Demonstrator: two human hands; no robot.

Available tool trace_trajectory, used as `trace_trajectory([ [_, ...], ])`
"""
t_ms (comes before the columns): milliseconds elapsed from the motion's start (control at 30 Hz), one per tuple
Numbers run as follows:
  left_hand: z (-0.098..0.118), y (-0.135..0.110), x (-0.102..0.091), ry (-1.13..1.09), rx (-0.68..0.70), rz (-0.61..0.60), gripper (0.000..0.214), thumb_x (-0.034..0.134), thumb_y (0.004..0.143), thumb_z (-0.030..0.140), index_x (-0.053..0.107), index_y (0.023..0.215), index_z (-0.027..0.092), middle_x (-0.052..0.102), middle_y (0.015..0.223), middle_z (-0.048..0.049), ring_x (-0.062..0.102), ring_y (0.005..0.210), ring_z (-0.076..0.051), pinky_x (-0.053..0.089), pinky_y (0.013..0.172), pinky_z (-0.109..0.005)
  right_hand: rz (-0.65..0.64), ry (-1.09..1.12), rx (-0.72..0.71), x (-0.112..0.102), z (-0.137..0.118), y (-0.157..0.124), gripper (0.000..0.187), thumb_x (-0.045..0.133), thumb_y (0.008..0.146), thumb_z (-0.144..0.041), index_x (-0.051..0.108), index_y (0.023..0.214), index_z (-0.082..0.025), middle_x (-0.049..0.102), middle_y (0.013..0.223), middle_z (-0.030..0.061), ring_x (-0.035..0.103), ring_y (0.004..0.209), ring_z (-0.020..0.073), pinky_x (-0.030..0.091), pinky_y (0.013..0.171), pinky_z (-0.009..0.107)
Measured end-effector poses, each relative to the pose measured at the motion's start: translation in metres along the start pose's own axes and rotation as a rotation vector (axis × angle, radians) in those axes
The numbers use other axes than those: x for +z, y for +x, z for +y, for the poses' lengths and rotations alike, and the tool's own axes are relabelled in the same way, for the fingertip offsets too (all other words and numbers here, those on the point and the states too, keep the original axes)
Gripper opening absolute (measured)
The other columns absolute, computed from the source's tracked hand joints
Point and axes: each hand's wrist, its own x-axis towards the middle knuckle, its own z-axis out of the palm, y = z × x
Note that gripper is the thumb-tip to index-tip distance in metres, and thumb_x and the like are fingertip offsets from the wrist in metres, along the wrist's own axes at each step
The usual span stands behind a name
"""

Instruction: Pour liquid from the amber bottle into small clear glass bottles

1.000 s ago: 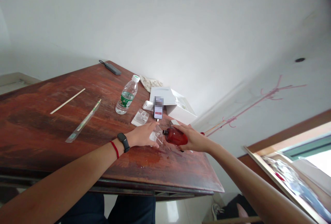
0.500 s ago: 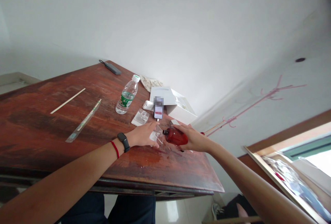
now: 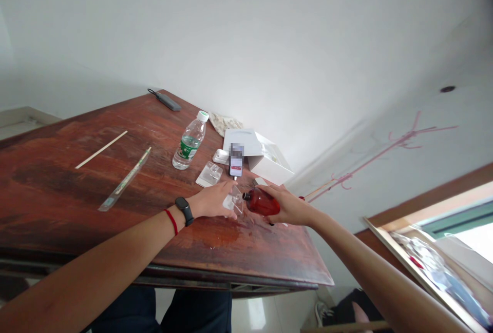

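Hardly anything has moved since the earlier frame; both hands stay over the reddish-brown wooden desk [image 3: 57, 194]. Left hand [image 3: 210, 201] has its fingers [image 3: 232, 214] closed on a small clear square glass bottle [image 3: 233, 199]. Right hand [image 3: 290, 208] has its fingers [image 3: 270, 191] gripping a round amber glass bottle [image 3: 262, 202], tipped on its side, dark neck at the clear bottle. Can't tell if liquid is passing. Just beyond the fingers, a second clear square glass bottle [image 3: 209, 174] stands untouched on a clear base, beside an upright black phone [image 3: 235, 166] with a blurred screen.
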Motion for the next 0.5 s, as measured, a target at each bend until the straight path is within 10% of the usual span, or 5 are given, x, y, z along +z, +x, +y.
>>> trace_trajectory([
  [500, 0.0011, 0.001, -0.0012, 0.01, 0.016, -0.009, 0.101, 0.1, 0.062, 0.044, 0.049, 0.147, 0.026, 0.064, 0.143, -0.0181, 0.064, 0.128, -0.043, 0.049, 0.111, -0.056, 0.004, 0.01, 0.013, -0.0006, -0.0015, 0.0, 0.089, 0.084, 0.072, -0.027, 0.048, 0.154, -0.027, 0.068, 0.138, 0.0147, 0.065, 0.122, 0.0373, 0.049, 0.106, 0.054],
])
